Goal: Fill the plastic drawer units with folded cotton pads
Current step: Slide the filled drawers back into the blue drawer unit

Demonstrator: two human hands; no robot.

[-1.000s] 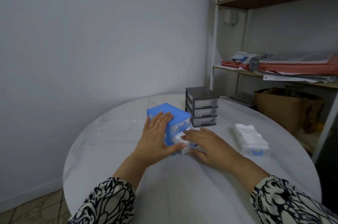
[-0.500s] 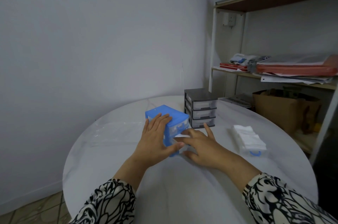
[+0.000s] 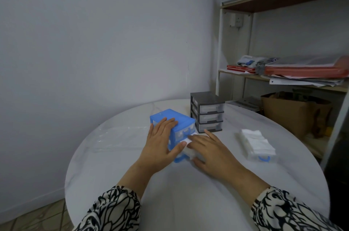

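Hands both at the blue drawer unit [image 3: 174, 128], near the middle of the round white table [image 3: 170, 193]. Left hand [image 3: 160, 144] laid flat on the unit's left side and top, fingers straight and spread, thumb stretched across the front toward the pads. Right hand [image 3: 209, 149] low at the unit's front, fingers extended and resting on a white wad of folded cotton pads [image 3: 186, 146] at a pulled-out lower drawer, thumb down by the table; pressing rather than pinching, as far as can be seen. Exactly which drawer holds the pads: cannot tell, hidden by both hands.

Just behind and right of the blue unit, a dark grey drawer unit [image 3: 207, 112] with three clear drawers, all pushed in. Farther right, well apart from the hands, a clear drawer [image 3: 257, 145] with a blue handle, out on the table and heaped with white folded pads. Left of the blue unit, a flat clear plastic sheet [image 3: 120, 136] on the tabletop.

Beyond the table's right edge, a shelf rack [image 3: 283, 4] stacked with papers and red folders, a brown cardboard box [image 3: 290, 112] low beside it. Black-and-white patterned sleeves [image 3: 113, 210] on both forearms at the near edge.
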